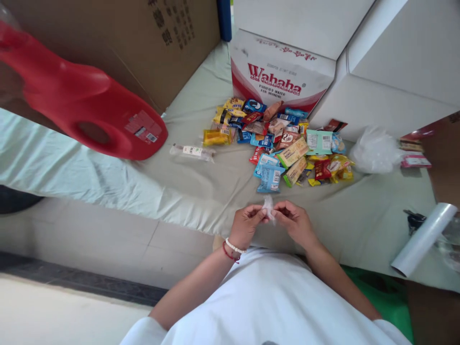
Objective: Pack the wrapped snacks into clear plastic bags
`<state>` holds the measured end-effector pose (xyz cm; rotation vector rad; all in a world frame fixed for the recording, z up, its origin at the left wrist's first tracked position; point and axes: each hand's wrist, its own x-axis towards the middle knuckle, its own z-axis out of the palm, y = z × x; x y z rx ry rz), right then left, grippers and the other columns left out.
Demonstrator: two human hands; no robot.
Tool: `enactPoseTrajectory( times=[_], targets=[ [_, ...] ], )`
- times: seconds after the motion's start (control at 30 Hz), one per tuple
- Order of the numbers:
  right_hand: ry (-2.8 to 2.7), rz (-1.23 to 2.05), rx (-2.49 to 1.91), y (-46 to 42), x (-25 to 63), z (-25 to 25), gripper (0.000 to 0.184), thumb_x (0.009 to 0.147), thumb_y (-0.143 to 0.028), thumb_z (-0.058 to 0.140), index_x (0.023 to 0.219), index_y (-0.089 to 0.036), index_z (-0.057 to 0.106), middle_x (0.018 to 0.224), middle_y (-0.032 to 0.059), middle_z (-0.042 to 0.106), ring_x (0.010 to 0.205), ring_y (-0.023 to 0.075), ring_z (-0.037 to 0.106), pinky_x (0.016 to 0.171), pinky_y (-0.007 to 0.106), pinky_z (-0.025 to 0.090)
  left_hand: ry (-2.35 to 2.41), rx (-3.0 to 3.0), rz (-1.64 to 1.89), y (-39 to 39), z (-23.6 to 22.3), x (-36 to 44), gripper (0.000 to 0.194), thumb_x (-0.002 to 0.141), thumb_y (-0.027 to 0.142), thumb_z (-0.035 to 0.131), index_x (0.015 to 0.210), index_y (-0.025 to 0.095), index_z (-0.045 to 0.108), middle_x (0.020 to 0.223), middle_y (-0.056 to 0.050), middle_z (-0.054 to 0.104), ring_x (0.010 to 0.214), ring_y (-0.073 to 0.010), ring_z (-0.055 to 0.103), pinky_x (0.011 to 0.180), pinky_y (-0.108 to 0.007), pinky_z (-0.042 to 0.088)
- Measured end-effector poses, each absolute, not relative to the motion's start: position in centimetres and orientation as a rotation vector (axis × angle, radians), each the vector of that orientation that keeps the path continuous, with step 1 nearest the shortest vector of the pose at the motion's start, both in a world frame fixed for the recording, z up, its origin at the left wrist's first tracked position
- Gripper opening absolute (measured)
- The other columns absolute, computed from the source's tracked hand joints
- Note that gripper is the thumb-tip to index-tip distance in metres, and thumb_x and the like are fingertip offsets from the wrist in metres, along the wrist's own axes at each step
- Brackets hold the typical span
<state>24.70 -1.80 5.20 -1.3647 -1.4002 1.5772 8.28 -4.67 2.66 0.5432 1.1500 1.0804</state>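
Observation:
Both my hands meet near the front edge of a cloth-covered surface (230, 191). Between them is a small piece of crumpled, whitish clear plastic (268, 205). My left hand (247, 223), with beaded and red bracelets at the wrist, pinches its left side. Thumb and fingers of my right hand (293, 221) pinch its right side. Just beyond my fingertips lies a blue snack packet (270, 178), at the near end of a pile of wrapped snacks (287, 139). A single clear-wrapped snack with a white label (193, 151) lies apart to the left.
A big red jug (108, 110) and a brown carton (143, 48) stand on the left. Behind the pile is a white Wahaha box (280, 76). To the right are a bunched plastic bag (375, 151) and a plastic roll (424, 239). A green stool (384, 299) shows below.

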Motion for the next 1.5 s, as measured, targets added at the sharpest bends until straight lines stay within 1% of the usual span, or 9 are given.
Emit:
enactPoseTrajectory(
  times=[0.33,0.43,0.63,0.7,0.8,1.0,1.23,1.37,1.5],
  targets=[
    [-0.815,1.645,-1.334,-2.3,28.0,4.9,0.035,0.072,-0.047,0.084,0.082,-0.023,0.061,0.071,-0.0029,0.055,0.063,0.0122,0.051,0.058,0.024,0.046,1.124,0.523,1.145,-4.9,2.5,7.3,0.044,0.072,0.056,0.082,0.077,0.018,0.062,0.067,0.001,0.065,0.065,-0.0118,0.059,0.067,-0.025,0.046],
    [-0.739,1.647,-1.297,-2.7,28.5,4.6,0.036,0.071,-0.047,0.085,0.085,-0.025,0.061,0.082,-0.0016,0.06,0.075,0.0149,0.058,0.073,0.031,0.054,1.209,0.66,1.149,-5.4,2.4,6.9,0.039,0.074,0.051,0.081,0.081,0.019,0.06,0.086,-0.003,0.068,0.077,-0.0145,0.062,0.074,-0.028,0.049],
    [-1.06,1.496,-1.297,-3.0,28.4,5.0,0.027,0.08,-0.047,0.079,0.082,-0.024,0.065,0.086,0.0002,0.063,0.076,0.0146,0.056,0.074,0.028,0.048,1.425,1.415,1.276,-5.9,3.9,8.0,0.045,0.077,0.043,0.078,0.113,0.021,0.063,0.124,-0.013,0.062,0.119,-0.0281,0.057,0.103,-0.044,0.044],
    [-1.147,1.533,-1.278,-3.0,28.3,5.4,0.027,0.081,-0.048,0.078,0.083,-0.024,0.066,0.086,0.001,0.064,0.077,0.0156,0.055,0.072,0.028,0.047,1.37,1.485,1.172,-5.4,4.4,8.9,0.047,0.076,0.043,0.079,0.115,0.021,0.064,0.117,-0.013,0.066,0.111,-0.0285,0.06,0.098,-0.043,0.046],
    [-1.194,1.57,-1.295,-2.7,28.6,6.0,0.026,0.082,-0.047,0.078,0.083,-0.024,0.067,0.077,-0.0001,0.061,0.072,0.015,0.052,0.067,0.026,0.043,1.373,1.388,1.086,-4.4,4.4,9.7,0.015,0.088,0.036,0.066,0.092,0.022,0.07,0.093,-0.007,0.07,0.092,-0.0232,0.063,0.086,-0.037,0.046],
    [-1.095,1.531,-1.364,-2.1,30.7,6.1,0.03,0.079,-0.048,0.08,0.082,-0.023,0.065,0.076,-0.0011,0.059,0.069,0.0135,0.053,0.067,0.027,0.046,1.307,0.568,1.18,-2.6,3.1,8.3,0.029,0.081,0.048,0.07,0.083,0.02,0.063,0.072,0.001,0.062,0.065,-0.0129,0.057,0.063,-0.027,0.044],
    [-1.058,1.277,-1.675,-1.5,33.1,4.3,0.038,0.075,-0.054,0.077,0.082,-0.023,0.057,0.073,-0.0002,0.057,0.063,0.0154,0.052,0.055,0.027,0.044,1.287,0.2,1.236,-1.7,3.0,6.3,0.04,0.076,0.054,0.076,0.074,0.023,0.051,0.052,0.01,0.031,0.043,-0.0065,0.025,0.041,-0.023,0.019],
    [-1.491,0.567,-1.719,-2.2,31.2,6.1,0.027,0.088,-0.047,0.066,0.102,-0.024,0.063,0.096,0.0072,0.064,0.083,0.0221,0.059,0.078,0.039,0.052,1.46,0.386,1.251,-1.9,3.3,6.6,0.051,0.08,0.069,0.069,0.067,0.023,0.05,0.054,0.006,0.038,0.047,-0.009,0.032,0.043,-0.027,0.019],
    [-1.877,0.695,-1.451,-1.3,26.4,7.9,0.047,0.085,-0.047,0.069,0.127,-0.026,0.06,0.128,0.0133,0.063,0.121,0.0327,0.055,0.102,0.049,0.047,1.397,0.637,1.074,-2.2,4.0,7.4,0.059,0.081,0.077,0.06,0.061,0.021,0.052,0.048,0.006,0.033,0.045,-0.0092,0.028,0.045,-0.028,0.019]
  ],
)
